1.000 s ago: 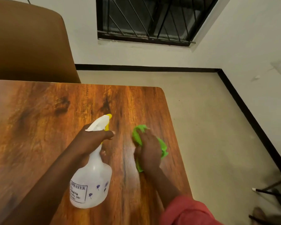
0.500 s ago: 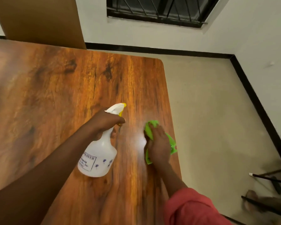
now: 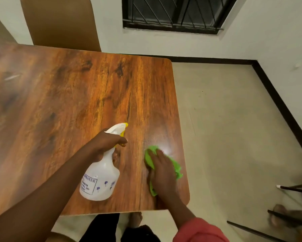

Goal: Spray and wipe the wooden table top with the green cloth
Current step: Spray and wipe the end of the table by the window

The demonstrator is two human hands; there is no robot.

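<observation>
Cloth (image 3: 175, 167), green, lies bunched near the wooden table top's (image 3: 76, 105) near right corner. Right hand (image 3: 163, 173) presses flat on it, fingers straight and together. Left hand (image 3: 105, 143) grips the spray bottle's (image 3: 101, 179) neck, fingers curled at the trigger, forearm angled across the table.

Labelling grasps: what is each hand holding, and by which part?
Left hand grips the spray bottle at its neck, below the trigger head. Right hand presses flat on the green cloth.
</observation>
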